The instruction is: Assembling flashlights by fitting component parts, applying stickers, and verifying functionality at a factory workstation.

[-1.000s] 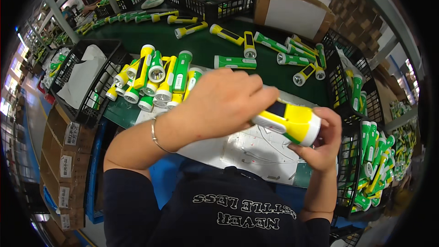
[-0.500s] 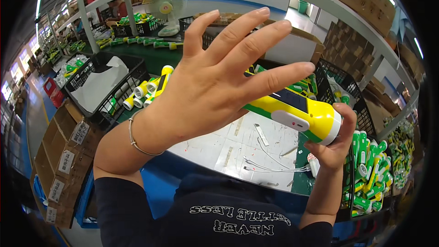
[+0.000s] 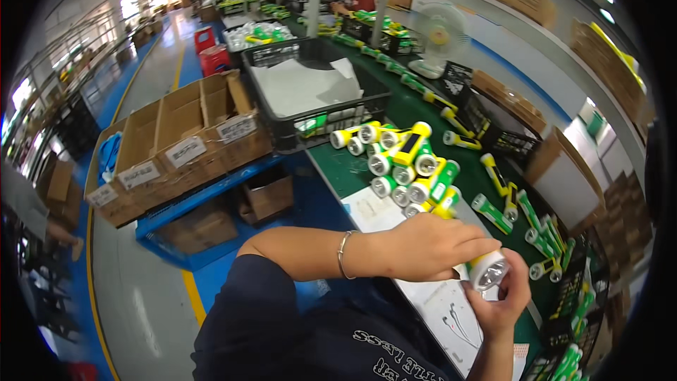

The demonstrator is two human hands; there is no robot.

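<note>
Our left hand [image 3: 427,248], just spread, has closed in: both hands now engaged.
Fingers together, it overlies the flashlight [image 3: 481,265] between our hands, perhaps gripping the hidden barrel; our right hand [image 3: 509,291] pinches the lens end [image 3: 493,275].

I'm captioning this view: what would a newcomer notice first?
Probably the flashlight, lower right of centre, cupped by the right hand with the left hand over it. Beyond, a heap of yellow, green and white flashlights lies on the green table. At left sits a partitioned cardboard box.
</note>
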